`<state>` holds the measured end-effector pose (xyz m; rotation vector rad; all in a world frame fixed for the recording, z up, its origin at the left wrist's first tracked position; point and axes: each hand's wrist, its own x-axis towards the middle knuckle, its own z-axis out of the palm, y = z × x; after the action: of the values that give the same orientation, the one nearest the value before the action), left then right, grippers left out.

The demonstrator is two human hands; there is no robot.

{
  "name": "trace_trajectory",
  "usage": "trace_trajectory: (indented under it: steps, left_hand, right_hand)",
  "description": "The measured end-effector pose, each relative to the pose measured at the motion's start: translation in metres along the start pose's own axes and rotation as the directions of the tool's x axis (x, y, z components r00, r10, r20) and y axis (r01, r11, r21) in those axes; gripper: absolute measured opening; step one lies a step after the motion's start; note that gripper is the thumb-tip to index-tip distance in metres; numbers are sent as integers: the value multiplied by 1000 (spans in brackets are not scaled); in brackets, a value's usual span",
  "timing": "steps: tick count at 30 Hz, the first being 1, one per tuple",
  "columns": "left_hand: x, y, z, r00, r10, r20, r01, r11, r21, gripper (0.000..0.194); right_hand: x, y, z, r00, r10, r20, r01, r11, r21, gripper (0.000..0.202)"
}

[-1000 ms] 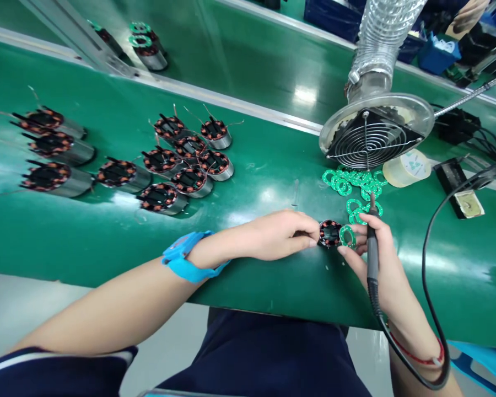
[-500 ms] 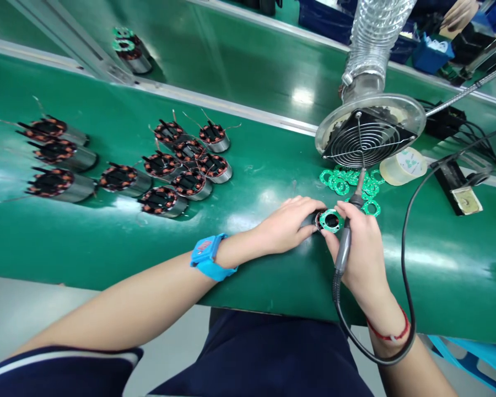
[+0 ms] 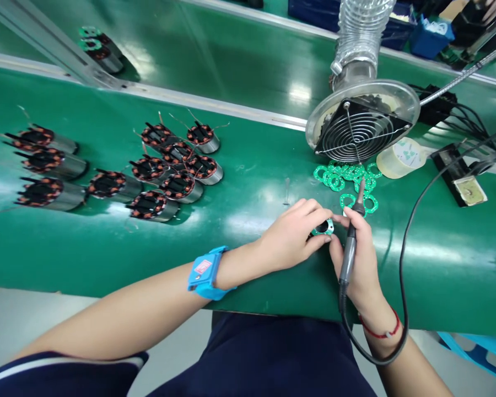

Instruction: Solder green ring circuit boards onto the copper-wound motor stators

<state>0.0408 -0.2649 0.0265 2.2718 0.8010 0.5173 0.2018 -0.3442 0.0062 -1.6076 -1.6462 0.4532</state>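
My left hand is closed around a motor stator, most of which its fingers hide. On the stator's near end sits a green ring-shaped circuit board. My right hand grips a soldering iron, its tip pointing up and away from the stator. The right thumb and a fingertip reach close to the ring board's edge; whether they touch it I cannot tell. Just beyond the right hand lie several loose green ring boards. Wound stators with copper coils stand in a group to the left.
A round fume extractor with a fan grille hangs over the loose boards. Behind them are a solder spool and an iron stand with a sponge. The iron's black cable loops past my right wrist. More stators stand far left.
My left hand has shifted its fingers forward over the stator and ring board, covering more of them. The right fingers have drawn slightly away from the board, the iron still in hand. The view has shifted slightly.
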Motion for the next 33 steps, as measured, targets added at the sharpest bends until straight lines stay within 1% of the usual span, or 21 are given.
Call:
trace_trajectory:
  steps: [2,5,8,11,13,16,19,23,24,26,28,29,30,32,33]
  left_hand:
    - [-1,-1,-4,1000,-12,17,13,1000,-24,21]
    - [-3,-4,-10,999,14,51,-12,999,-42,26]
    - [-4,-9,-19,990,53,127,-45,997,-64,29]
    - [-5,-12,-28,975,74,207,-62,996,-61,29]
    - [-5,-12,-30,969,90,230,-83,996,-41,28]
    - [-5,-8,-26,974,95,208,-99,995,9,25]
    - [-3,-4,-17,987,72,143,-80,996,50,27]
    - [-4,-5,-8,996,39,81,-42,998,40,30]
    - [-4,-7,-8,997,25,76,-28,999,34,35]
    - [-7,-11,-10,997,-5,77,2,999,37,53]
    - [-9,-15,-16,995,-45,94,38,996,78,70]
    - [-10,-17,-20,991,-69,115,56,992,110,70]
    - [-11,-19,-24,985,-93,143,73,987,141,62]
    - [-11,-22,-33,966,-132,221,95,981,169,32]
    - [-11,-24,-37,955,-139,263,100,983,156,17]
  right_hand:
    - [-2,0,3,1000,1,-6,-1,999,41,58]
    - [-4,-2,8,999,3,-36,-1,1000,31,57]
    - [-5,-6,12,997,6,-71,-4,1000,18,54]
    - [-6,-9,15,998,22,-61,-19,999,42,53]
    - [-6,-10,16,998,33,-61,-30,998,47,51]
    - [-6,-10,16,998,28,-64,-25,999,46,50]
    - [-6,-8,15,997,6,-72,-2,999,47,49]
    - [-7,-6,12,999,-14,-50,16,999,35,50]
    - [-7,-6,11,999,-19,-40,20,1000,21,50]
    - [-4,-6,7,999,-34,-29,33,999,-24,54]
    - [1,-8,2,998,-60,11,61,997,-54,61]
    - [5,-10,1,995,-80,55,83,995,-53,63]
    - [10,-11,-1,988,-102,113,107,993,-42,64]
    - [17,-13,-2,968,-131,215,138,990,-17,61]
    - [20,-14,-2,962,-136,236,143,990,-15,58]
